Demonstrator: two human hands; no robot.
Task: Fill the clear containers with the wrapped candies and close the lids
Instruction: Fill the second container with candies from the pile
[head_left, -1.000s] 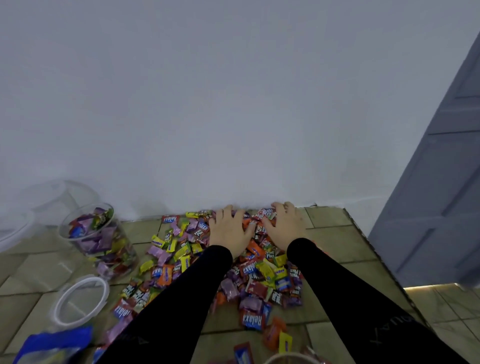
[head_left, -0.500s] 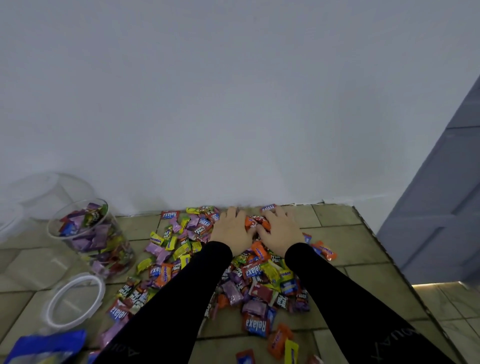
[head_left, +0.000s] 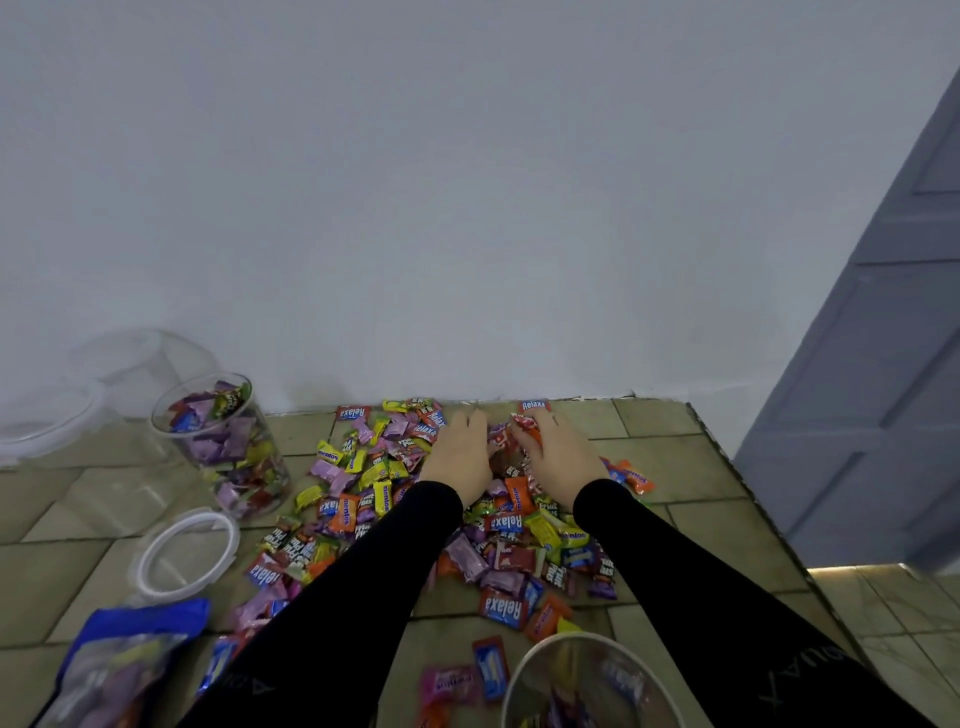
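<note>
change: over the last second I see both hands drawn together at the far edge of the candy pile (head_left: 415, 519), by the wall.
left hand (head_left: 460, 460): cupped, raking candies inward.
right hand (head_left: 558, 460): cupped, red wrappers bunched at its fingertips.
near jar (head_left: 524, 675): open, mostly empty.
left jar (head_left: 228, 441): filled, unlidded.
lid (head_left: 182, 556): on floor.
meaning: I judge a scoop is forming; no lift yet.
</note>
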